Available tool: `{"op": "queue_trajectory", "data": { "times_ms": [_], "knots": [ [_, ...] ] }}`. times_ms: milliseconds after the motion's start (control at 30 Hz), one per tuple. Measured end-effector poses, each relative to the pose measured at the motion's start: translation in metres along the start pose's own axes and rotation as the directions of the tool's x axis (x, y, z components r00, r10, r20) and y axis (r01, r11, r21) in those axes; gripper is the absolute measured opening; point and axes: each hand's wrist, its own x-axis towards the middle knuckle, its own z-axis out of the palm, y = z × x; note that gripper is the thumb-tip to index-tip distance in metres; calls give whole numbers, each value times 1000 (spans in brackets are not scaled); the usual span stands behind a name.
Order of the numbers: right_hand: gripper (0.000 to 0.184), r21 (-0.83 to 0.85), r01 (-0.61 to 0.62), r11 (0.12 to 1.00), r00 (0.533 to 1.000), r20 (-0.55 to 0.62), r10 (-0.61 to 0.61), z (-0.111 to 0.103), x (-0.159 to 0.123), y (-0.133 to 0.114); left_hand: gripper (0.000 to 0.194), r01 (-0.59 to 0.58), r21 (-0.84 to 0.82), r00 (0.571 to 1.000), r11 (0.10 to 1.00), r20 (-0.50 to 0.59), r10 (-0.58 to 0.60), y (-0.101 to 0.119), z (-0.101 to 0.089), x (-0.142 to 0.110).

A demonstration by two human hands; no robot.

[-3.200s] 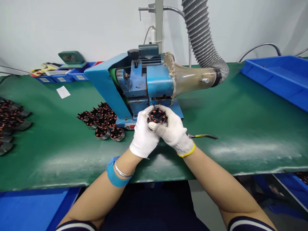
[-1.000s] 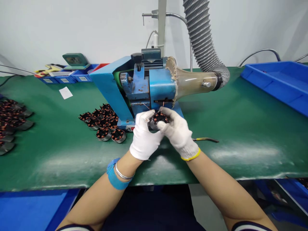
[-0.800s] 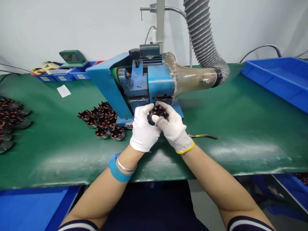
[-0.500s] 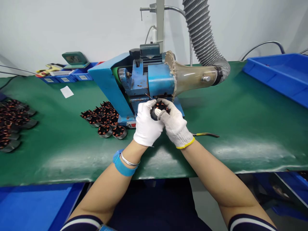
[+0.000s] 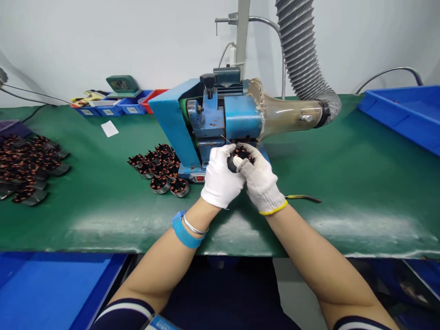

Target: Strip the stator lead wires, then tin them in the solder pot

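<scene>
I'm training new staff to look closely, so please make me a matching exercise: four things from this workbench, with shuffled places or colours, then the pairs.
Column one
1. Coil
2. Hose
3. Wristband
4. Paper

Column two
A. Blue
B. Plain white
C. Grey, ridged
D. Between left hand and right hand

Pairs: 1-D, 2-C, 3-A, 4-B

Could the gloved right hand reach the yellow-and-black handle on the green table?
Probably yes: the handle lies beside the right hand, its end uncovered, but that hand holds a round black copper-wound part.
</scene>
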Motion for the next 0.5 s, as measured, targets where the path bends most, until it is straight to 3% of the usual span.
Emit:
{"op": "queue_trajectory", "data": {
  "times_ms": [200,333,433,500],
  "knots": [
    [59,-240,142,960,989,6,-145,-4,-20,4,44,-98,-102,995,990,0,99,-5,-4,-15],
    [59,-394,278,876,960,112,-255,-10,-33,6,40,-89,-189,996,978,-25,86,-7,-8,-29],
    [75,-359,421,833,899,287,-331,-14,-39,4,44,50,-220,997,974,75,-34,-1,-33,-48],
    [87,-318,474,821,856,385,-345,-17,-43,2,47,218,-165,958,962,225,-178,4,-63,-70]
  ]
}}
